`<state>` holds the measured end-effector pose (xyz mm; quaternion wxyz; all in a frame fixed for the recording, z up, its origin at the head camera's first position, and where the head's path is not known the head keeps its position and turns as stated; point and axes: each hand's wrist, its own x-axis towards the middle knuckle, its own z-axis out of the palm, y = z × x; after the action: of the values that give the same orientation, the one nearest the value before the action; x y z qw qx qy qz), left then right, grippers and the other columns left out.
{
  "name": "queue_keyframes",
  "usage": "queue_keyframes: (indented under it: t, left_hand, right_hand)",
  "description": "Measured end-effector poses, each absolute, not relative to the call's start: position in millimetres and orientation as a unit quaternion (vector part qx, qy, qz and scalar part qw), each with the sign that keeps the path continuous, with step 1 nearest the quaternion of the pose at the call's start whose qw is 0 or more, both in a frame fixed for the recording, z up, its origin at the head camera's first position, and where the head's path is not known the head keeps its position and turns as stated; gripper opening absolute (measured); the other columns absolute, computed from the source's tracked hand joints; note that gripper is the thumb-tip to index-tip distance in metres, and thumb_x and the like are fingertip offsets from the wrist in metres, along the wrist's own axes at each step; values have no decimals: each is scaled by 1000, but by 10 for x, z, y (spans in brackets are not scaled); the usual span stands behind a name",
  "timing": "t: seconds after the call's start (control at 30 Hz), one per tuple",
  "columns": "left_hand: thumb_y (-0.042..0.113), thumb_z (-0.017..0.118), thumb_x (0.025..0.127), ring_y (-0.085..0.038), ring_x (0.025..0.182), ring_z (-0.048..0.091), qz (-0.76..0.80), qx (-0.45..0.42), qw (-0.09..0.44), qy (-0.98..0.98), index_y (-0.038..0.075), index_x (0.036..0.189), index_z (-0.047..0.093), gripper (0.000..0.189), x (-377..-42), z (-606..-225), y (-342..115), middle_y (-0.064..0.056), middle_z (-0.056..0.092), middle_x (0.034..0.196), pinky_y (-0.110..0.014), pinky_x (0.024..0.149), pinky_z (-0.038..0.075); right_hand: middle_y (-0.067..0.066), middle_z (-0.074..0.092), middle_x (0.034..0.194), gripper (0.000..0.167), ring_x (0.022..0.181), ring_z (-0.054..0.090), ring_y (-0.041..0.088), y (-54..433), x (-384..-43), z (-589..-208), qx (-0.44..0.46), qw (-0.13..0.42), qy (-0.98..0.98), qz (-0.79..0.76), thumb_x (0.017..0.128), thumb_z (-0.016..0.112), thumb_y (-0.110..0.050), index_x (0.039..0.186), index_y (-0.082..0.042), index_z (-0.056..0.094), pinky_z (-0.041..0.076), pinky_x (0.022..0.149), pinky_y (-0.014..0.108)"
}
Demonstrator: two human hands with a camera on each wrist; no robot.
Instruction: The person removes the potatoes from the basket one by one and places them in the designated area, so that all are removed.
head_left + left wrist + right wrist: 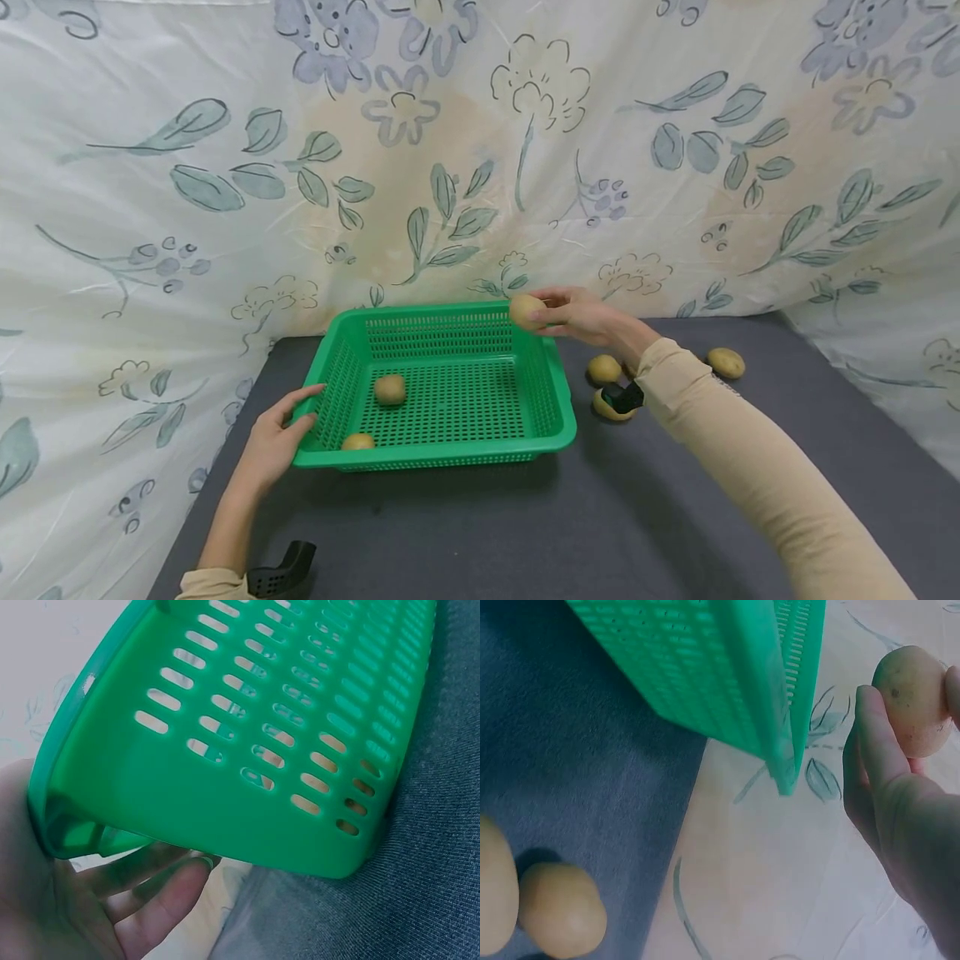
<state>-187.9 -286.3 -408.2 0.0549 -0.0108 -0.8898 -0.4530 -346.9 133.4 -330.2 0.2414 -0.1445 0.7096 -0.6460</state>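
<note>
Floral cloth (pixel 420 175) backs table (pixel 465 525); black wrist mount (pixel 624 397) overlaps loose potato (pixel 609 415). Left fingers (pixel 300 397) grip green basket (pixel 450 452), right fingers (pixel 557 315) pinch second potato (pixel 523 312); only right wrist view shows its dark spot (pixel 895 693).

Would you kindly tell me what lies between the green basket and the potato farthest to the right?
In the head view, at least two potatoes lie between the basket and the rightmost potato; the right sleeve also crosses that stretch.
</note>
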Motion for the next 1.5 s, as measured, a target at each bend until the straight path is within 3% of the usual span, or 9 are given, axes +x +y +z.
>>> queue_keyframes:
  t: [0.3, 0.5, 0.73, 0.83, 1.07, 1.23, 1.5]
  left_hand:
    - [19, 45, 102, -49, 134, 23, -458, -16, 54, -887, 8, 144, 42, 44, -1875, -4078, -2858, -26, 26, 150, -60, 90, 34]
    - [18, 45, 102, -48, 133, 25, -457, -11, 49, -888, 9, 145, 40, 44, -1882, -4087, -2861, -26, 26, 150, -54, 85, 37]
    - [18, 45, 102, -48, 135, 20, -463, -11, 44, -885, 8, 145, 40, 45, -1870, -4087, -2858, -24, 24, 151, -61, 92, 32]
    - [17, 45, 101, -47, 135, 23, -462, -14, 49, -885, 8, 144, 41, 44, -1868, -4077, -2855, -24, 26, 150, -58, 90, 35]
    - [16, 45, 101, -46, 133, 28, -456, -14, 53, -888, 7, 144, 41, 44, -1874, -4055, -2847, -26, 27, 149, -52, 87, 38]
    - [19, 44, 102, -48, 133, 26, -455, -12, 53, -889, 8, 145, 41, 45, -1870, -4042, -2839, -26, 27, 149, -58, 89, 35]
    - [20, 43, 102, -46, 131, 30, -448, -11, 51, -892, 9, 146, 39, 45, -1868, -4061, -2842, -26, 27, 149, -49, 83, 38]
  right_hand:
    - [23, 33, 136, 57, 113, 49, 29, 1585, -3412, -3325, -150, 230, 714, -644, 96, 55, -1, 145, 6, 28, 40, 98, 41]
    - [24, 29, 140, 60, 117, 46, 29, 1721, -3383, -3362, -148, 225, 719, -641, 97, 54, -5, 148, 5, 23, 40, 98, 38]
    - [24, 25, 144, 64, 117, 46, 25, 1909, -3318, -3395, -137, 217, 727, -636, 98, 54, -10, 149, 3, 18, 39, 99, 36]
    - [24, 26, 143, 65, 114, 49, 21, 1999, -3307, -3420, -135, 211, 728, -638, 98, 54, -11, 149, 4, 17, 38, 100, 38]
    - [15, 40, 131, 53, 106, 54, 17, 2218, -3245, -3498, -126, 205, 721, -649, 98, 55, -11, 142, 4, 30, 40, 98, 38]
    - [23, 27, 145, 68, 109, 53, 12, 2347, -3189, -3540, -115, 214, 722, -648, 98, 55, -14, 150, 4, 14, 38, 100, 36]
    - [25, 21, 147, 74, 109, 53, 13, 2516, -3128, -3647, -78, 209, 729, -647, 97, 57, -17, 151, 4, 10, 29, 105, 45]
